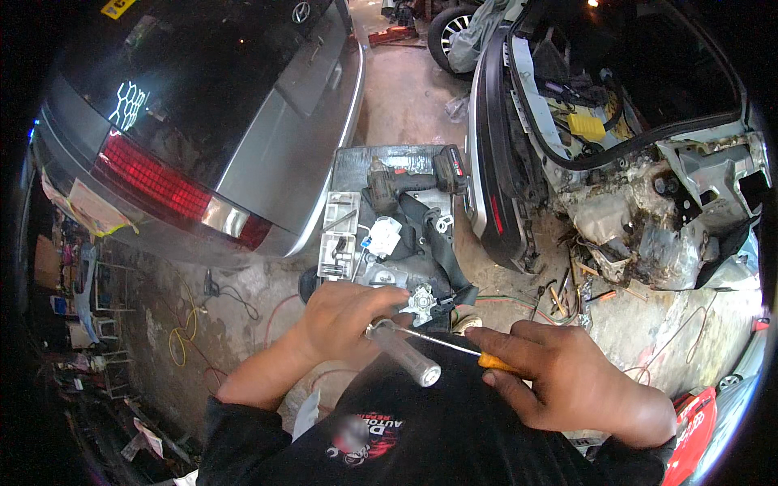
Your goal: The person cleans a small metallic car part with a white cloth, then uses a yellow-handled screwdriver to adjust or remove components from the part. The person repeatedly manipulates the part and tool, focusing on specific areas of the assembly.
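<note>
1. Head view: the left hand [348, 318] is curled round the upper end of a grey tube [408, 356], which slants down and to the right in front of the black shirt [324, 437].
2. The right hand [559, 377] is clamped on the yellow handle of a screwdriver [493, 362], forefinger along the top and thumb beneath. The hands are apart from each other, with the screwdriver's thin shaft spanning the gap; its far end reaches the top of the tube – whether it goes in or only passes by, I cannot tell.
3. Just beyond the left thumb is a small metal part [421, 304]; contact with the thumb is unclear.
4. Farther out, the dark surface [350, 168] carries a pale tray [328, 253] on the left, a white part [383, 239] near the middle and a black strap [444, 257] on the right. A cordless drill [387, 188] lies across the far end, its battery toward the right.
5. On the left stands a grey car [267, 174] with a red tail light [158, 176]; on the right, a stripped car body [640, 219] – bare, stained metal at its lower part, a yellow piece [586, 126] inside.
6. Farthest off, a wheel [442, 39] stands on the concrete floor [397, 93]. A yellow cable [174, 347] loops at the left.
</note>
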Motion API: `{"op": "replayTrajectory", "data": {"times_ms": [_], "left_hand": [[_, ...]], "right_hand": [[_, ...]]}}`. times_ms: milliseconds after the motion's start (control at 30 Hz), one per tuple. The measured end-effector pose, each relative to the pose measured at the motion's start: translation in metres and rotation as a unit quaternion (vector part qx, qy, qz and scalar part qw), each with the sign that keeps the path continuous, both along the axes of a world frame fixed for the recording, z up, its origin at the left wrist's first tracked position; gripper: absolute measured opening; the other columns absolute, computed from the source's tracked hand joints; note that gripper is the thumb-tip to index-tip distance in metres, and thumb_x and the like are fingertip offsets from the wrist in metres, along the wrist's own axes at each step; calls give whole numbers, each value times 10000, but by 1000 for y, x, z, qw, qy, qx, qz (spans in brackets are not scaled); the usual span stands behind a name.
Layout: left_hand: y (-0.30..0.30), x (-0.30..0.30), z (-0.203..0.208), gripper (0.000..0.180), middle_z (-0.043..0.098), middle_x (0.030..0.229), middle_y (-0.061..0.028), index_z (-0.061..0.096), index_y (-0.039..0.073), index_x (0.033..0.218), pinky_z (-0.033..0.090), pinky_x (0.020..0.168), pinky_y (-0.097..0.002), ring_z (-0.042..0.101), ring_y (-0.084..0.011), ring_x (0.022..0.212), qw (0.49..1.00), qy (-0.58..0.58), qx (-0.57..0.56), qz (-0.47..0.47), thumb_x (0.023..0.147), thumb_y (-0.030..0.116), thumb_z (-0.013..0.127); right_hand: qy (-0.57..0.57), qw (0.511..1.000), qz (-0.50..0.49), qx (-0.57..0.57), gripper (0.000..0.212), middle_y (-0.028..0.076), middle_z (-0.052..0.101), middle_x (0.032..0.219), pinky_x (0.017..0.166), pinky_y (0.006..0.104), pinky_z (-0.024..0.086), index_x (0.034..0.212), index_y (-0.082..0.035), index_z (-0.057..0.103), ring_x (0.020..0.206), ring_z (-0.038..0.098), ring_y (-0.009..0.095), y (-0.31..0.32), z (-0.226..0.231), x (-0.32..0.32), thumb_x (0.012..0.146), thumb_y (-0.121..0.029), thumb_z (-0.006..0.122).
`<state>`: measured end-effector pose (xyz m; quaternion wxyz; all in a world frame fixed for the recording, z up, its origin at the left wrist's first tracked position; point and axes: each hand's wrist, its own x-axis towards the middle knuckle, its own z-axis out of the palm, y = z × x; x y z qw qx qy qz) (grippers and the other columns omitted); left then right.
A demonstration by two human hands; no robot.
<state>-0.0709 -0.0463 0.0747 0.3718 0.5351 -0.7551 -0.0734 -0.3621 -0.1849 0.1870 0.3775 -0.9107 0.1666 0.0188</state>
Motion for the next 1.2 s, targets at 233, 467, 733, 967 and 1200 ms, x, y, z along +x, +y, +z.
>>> {"op": "replayTrajectory", "data": {"times_ms": [233,467,733,967,1200], "left_hand": [[0,-3,14,686,783,973,-127,631,41,1340,623,698,-408,786,-323,796,982,-4,188,14,741,175,935],[-3,-7,25,509,762,903,-167,629,94,1253,593,708,-507,763,-408,823,964,50,262,2,807,202,851],[-6,-8,6,303,720,846,-149,669,66,1079,557,657,-462,745,-393,793,942,112,311,-65,857,159,852],[-5,-13,-7,283,729,925,-168,683,45,1084,568,713,-480,743,-412,854,918,134,359,-107,876,152,842],[19,-27,-40,423,764,986,-178,722,72,1290,597,752,-465,765,-398,881,882,211,387,-169,888,150,823]], "right_hand": [[-19,987,3,-158,482,127,666,951,596,429,588,1376,-77,699,763,704,314,12,-11,1,904,-165,749],[-7,953,69,-296,527,72,632,984,558,349,563,1364,-62,707,829,664,240,17,-6,-1,846,-156,688],[5,980,53,-194,459,86,625,952,567,369,568,1301,-53,714,832,685,251,5,-19,5,856,-162,684],[56,987,44,-144,444,107,651,924,626,452,584,1258,-85,721,827,714,313,11,-22,9,816,-120,752],[15,998,68,3,389,88,648,825,647,465,575,1237,-129,741,740,705,330,-5,-74,-13,851,-130,797]]}}
